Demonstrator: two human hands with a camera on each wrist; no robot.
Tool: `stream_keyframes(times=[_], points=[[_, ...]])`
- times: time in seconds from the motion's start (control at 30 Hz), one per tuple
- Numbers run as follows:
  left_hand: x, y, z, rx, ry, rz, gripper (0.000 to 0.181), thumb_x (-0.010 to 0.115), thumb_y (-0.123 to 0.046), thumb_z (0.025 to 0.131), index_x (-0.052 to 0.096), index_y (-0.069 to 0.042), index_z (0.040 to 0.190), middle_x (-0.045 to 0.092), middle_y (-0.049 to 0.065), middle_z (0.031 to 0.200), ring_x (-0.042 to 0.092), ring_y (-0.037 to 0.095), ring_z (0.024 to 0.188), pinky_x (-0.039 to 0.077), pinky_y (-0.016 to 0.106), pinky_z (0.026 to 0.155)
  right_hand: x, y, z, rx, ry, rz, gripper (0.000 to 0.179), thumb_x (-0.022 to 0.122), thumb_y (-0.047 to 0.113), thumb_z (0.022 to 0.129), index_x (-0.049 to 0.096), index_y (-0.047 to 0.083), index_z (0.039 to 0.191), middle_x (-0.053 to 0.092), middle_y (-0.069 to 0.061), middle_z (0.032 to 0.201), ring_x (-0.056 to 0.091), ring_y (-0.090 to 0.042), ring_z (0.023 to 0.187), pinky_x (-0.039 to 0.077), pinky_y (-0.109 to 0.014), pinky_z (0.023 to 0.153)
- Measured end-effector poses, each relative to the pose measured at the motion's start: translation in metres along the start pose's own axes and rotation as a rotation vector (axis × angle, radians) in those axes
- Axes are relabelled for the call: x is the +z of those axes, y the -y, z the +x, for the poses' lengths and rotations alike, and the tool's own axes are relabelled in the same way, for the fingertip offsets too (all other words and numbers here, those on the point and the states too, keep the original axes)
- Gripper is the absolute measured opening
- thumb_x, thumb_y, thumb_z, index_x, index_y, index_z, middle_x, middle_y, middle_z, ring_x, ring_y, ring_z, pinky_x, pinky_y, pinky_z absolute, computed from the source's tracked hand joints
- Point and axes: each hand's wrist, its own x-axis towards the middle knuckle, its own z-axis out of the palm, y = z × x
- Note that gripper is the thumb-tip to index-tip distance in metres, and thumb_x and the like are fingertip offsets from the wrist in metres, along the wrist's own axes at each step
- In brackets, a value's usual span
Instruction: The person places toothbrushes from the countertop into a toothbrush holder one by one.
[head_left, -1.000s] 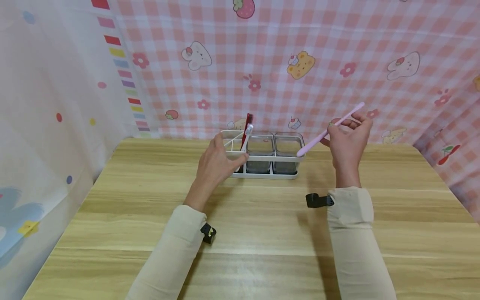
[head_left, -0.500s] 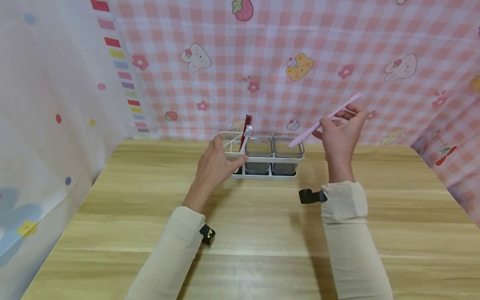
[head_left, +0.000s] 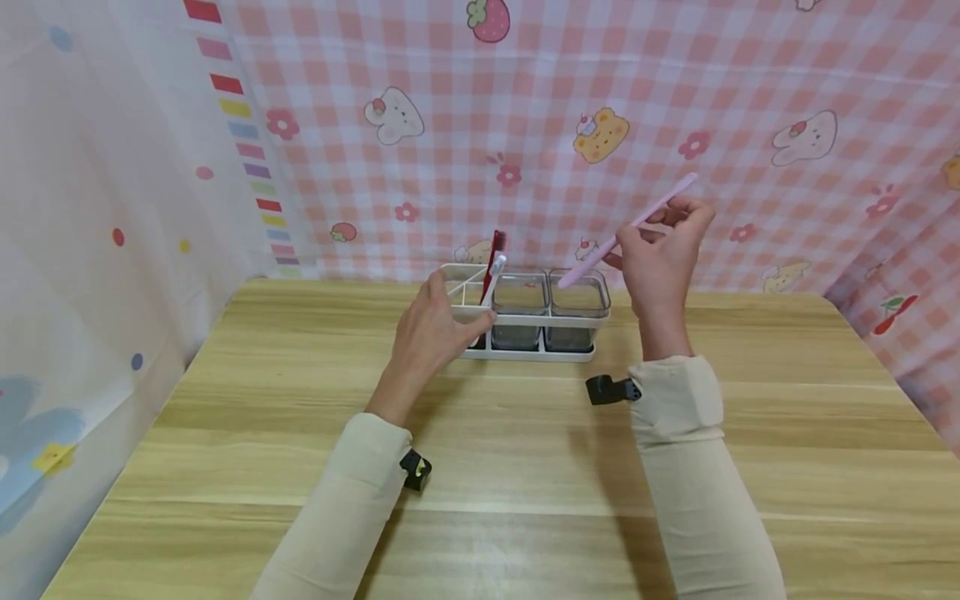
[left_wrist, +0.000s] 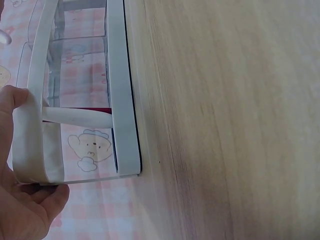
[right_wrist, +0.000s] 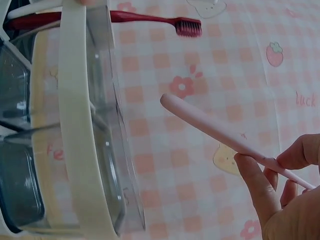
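A white toothbrush rack (head_left: 555, 320) stands at the back of the table. My left hand (head_left: 429, 333) grips its left end, thumb on the front rail and fingers round the side. In the rack's left part lean a red toothbrush (right_wrist: 145, 16), bristles up, and a white toothbrush (left_wrist: 80, 118). Two clear grey cups sit in the other slots, a middle cup (head_left: 516, 335) and a right cup (head_left: 572, 337). My right hand (head_left: 663, 262) pinches a slanted pink toothbrush (right_wrist: 210, 125) between thumb and fingers. Its rounded lower end is above the right cup; no bristles show.
The wooden table (head_left: 480, 467) spreads in front of the rack. Behind it hangs a pink checked cloth (head_left: 450, 167) with cartoon prints, close to the rack's back. A pale cloth (head_left: 120, 183) hangs at the left.
My right hand has moved left and slightly up, bringing the pink toothbrush's lower end from the rack's right corner to above the right cup. My left hand stays on the rack.
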Motion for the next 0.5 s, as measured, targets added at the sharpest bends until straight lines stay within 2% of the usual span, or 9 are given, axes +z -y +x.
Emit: stream_keyframes(times=[0.13, 0.3, 0.5], points=[[0.0, 0.0, 0.0, -0.008, 0.003, -0.002, 0.103, 0.07, -0.061, 0.085, 0.025, -0.003, 0.156, 0.049, 0.021, 0.144, 0.057, 0.038, 0.117, 0.049, 0.051, 0.095, 0.007, 0.001, -0.003, -0.002, 0.027, -0.009, 0.049, 0.062, -0.007, 0.088, 0.031, 0.015, 0.12, 0.039, -0.005, 0.112, 0.058, -0.018, 0.086, 0.06, -0.032, 0.062], [0.001, 0.0, 0.001, -0.007, 0.003, 0.001, 0.103, 0.07, -0.061, 0.084, 0.024, -0.002, 0.156, 0.048, 0.022, 0.145, 0.057, 0.038, 0.118, 0.049, 0.052, 0.095, 0.015, 0.002, -0.007, -0.044, 0.065, -0.03, 0.047, 0.063, -0.005, 0.09, 0.03, 0.015, 0.117, 0.039, -0.004, 0.11, 0.06, -0.019, 0.086, 0.06, -0.031, 0.063], [0.002, 0.001, 0.002, -0.007, -0.002, 0.006, 0.102, 0.07, -0.06, 0.085, 0.025, -0.002, 0.156, 0.049, 0.022, 0.144, 0.057, 0.038, 0.117, 0.05, 0.051, 0.094, 0.024, 0.0, -0.011, -0.081, 0.11, -0.002, 0.046, 0.06, -0.006, 0.091, 0.03, 0.015, 0.117, 0.039, -0.005, 0.109, 0.061, -0.021, 0.087, 0.06, -0.031, 0.065]])
